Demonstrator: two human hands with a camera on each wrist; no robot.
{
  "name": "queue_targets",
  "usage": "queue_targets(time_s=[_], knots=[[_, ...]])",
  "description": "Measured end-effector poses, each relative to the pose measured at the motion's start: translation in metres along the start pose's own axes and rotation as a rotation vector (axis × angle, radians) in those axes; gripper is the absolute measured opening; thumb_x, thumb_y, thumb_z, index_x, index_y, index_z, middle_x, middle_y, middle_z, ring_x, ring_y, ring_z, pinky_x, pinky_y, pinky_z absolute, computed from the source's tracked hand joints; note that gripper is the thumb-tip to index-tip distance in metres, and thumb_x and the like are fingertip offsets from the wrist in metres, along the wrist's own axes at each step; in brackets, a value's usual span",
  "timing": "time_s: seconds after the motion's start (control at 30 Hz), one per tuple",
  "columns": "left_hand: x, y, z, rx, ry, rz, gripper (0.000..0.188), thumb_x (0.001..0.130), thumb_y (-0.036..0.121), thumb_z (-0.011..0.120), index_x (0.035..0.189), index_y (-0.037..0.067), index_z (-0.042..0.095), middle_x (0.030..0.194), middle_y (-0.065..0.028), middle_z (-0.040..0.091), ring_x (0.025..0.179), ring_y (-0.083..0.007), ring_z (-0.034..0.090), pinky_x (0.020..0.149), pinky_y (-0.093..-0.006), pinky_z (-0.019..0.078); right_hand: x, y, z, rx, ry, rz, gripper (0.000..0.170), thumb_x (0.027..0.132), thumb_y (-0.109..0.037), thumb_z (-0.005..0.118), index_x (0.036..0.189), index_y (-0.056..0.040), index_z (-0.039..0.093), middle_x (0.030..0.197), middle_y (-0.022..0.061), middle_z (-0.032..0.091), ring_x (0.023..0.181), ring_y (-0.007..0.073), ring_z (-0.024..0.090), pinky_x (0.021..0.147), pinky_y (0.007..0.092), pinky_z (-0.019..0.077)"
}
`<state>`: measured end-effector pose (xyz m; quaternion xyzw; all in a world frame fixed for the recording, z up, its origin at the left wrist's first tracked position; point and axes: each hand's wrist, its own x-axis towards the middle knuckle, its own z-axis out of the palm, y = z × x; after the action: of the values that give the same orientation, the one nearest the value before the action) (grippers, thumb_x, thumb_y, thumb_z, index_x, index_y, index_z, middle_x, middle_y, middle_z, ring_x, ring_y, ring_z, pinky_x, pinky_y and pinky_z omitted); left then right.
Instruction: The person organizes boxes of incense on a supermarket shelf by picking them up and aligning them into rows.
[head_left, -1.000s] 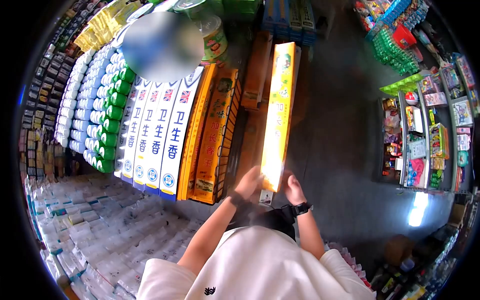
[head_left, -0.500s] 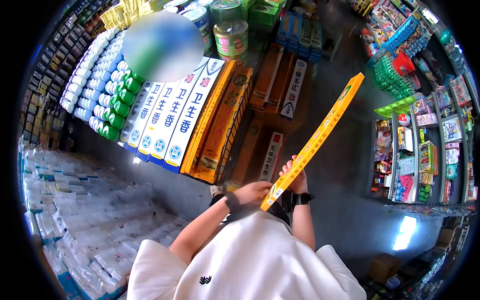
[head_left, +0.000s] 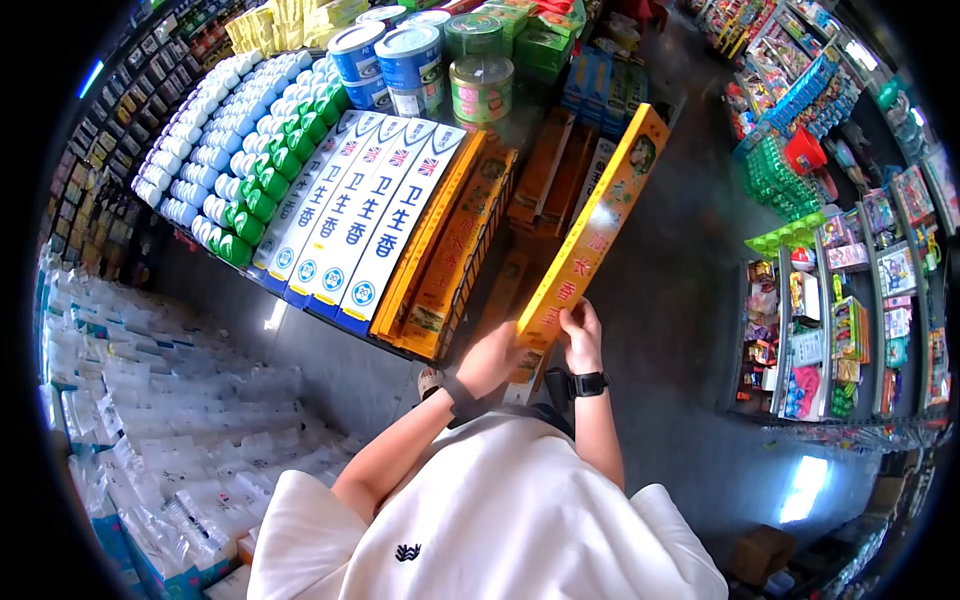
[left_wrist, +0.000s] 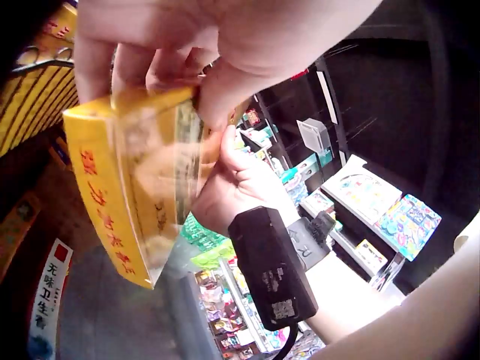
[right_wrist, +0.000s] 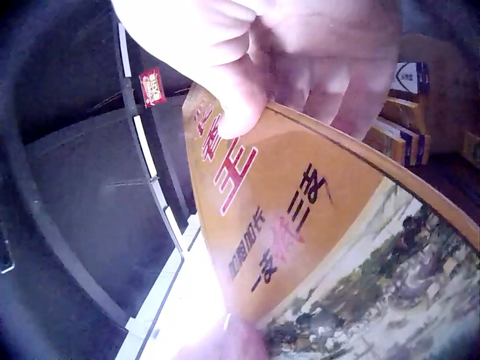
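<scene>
A long, thin yellow-orange incense box [head_left: 597,222] with red characters slants up and to the right in front of the body. My left hand [head_left: 488,358] grips its lower end; in the left wrist view, that hand's fingers and thumb straddle the end of the box [left_wrist: 105,195]. Farther up, my right hand [head_left: 583,338] holds the right edge. In the right wrist view, the right thumb presses the printed face of the box [right_wrist: 262,217], while the fingers go behind it. That face carries a landscape picture near the end.
White incense boxes [head_left: 385,235] and orange ones [head_left: 465,240] stand in a rack at left, beside rows of green-and-white rolls [head_left: 270,195] and several cans [head_left: 410,60]. More boxes lie low ahead. Shelves of toys [head_left: 845,310] line the right. Plastic-wrapped packs [head_left: 190,440] cover the lower left.
The box swung from nearly upright to a rightward slant, narrow side showing, then turned its broad printed face up and steepened slightly. The right hand shifted its hold along it.
</scene>
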<state>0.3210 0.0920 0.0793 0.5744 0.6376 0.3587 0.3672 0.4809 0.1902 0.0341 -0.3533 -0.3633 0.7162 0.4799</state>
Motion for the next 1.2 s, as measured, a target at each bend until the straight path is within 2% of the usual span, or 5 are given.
queue_targets(time_s=[0.17,0.27,0.4,0.9,1.2], knots=[[0.000,-0.019,-0.006,-0.154,-0.057,-0.082,0.030,0.088,0.008,0.057,0.114,-0.003,0.048,0.093,-0.0164,0.061,0.083,-0.0236,0.060,0.075,-0.0298,0.0466,-0.008,-0.009,0.014,-0.101,-0.014,-0.009,0.032,0.084,-0.009,0.064,0.112,-0.0031,0.049,0.104,0.0049,0.059,0.096,0.0125,0.056,0.085,0.0264,0.0446],[0.003,-0.038,-0.003,-0.377,-0.091,-0.099,0.029,0.086,0.010,0.058,0.112,-0.001,0.051,0.094,-0.0151,0.062,0.085,-0.0220,0.061,0.075,-0.0303,0.0467,-0.011,-0.013,0.020,-0.084,-0.039,-0.008,0.034,0.085,-0.013,0.064,0.113,-0.0033,0.048,0.103,0.0055,0.060,0.094,0.0116,0.057,0.082,0.0257,0.0469],[-0.002,-0.017,-0.020,-0.428,-0.191,-0.233,0.029,0.091,0.011,0.054,0.117,-0.001,0.049,0.100,-0.0079,0.059,0.092,-0.0116,0.054,0.083,-0.0246,0.0437,-0.017,-0.022,0.029,-0.061,-0.062,0.047,0.038,0.086,-0.017,0.063,0.117,-0.0026,0.046,0.099,0.0062,0.062,0.089,0.0111,0.060,0.077,0.0250,0.0496],[-0.010,-0.041,-0.023,-0.430,-0.234,-0.264,0.032,0.094,0.014,0.051,0.122,0.000,0.047,0.106,-0.0067,0.058,0.095,-0.0117,0.053,0.087,-0.0244,0.0422,-0.020,-0.008,0.034,-0.201,-0.076,0.011,0.038,0.087,-0.016,0.062,0.116,-0.0021,0.042,0.094,0.0085,0.064,0.082,0.0121,0.063,0.071,0.0239,0.0511],[-0.024,-0.058,-0.044,-0.314,0.068,-0.092,0.059,0.084,-0.005,0.057,0.134,0.009,0.029,0.100,-0.0075,0.041,0.088,-0.0136,0.050,0.080,-0.0243,0.0444,-0.010,0.001,0.076,-0.176,-0.139,0.172,0.035,0.087,-0.011,0.059,0.113,-0.0013,0.037,0.104,0.0121,0.060,0.094,0.0144,0.059,0.073,0.0264,0.0517]])
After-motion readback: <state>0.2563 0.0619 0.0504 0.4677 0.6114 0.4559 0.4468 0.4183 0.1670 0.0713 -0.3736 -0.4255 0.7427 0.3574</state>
